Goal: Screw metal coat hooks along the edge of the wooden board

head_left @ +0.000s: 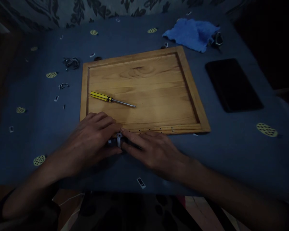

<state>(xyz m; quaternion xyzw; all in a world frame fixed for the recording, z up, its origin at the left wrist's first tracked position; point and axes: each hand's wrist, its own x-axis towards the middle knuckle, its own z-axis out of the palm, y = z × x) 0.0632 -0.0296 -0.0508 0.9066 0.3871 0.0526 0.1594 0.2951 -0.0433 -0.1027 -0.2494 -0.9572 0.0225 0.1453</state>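
Observation:
A framed wooden panel (144, 86) lies on the blue cloth, with small dark holes along its near rail. At that rail, a small grey metal fitting (119, 140), perhaps a hinge or bracket, sits between my two hands. My left hand (93, 136) is closed at the fitting's left side, its fingers over the panel's edge and the thumb below. From the right, my right hand (156, 150) pinches at the same fitting with its fingertips. A screwdriver (112, 99) with a yellow and black handle rests on the panel. My fingers partly hide the fitting.
Left of the panel lie several screws (64, 86), a loose screw (64, 106) and a dark metallic pile (71, 62). A crumpled blue cloth (192, 33) is at the back right, beside a small dark object (218, 39). A black tablet-like slab (233, 85) lies to the right.

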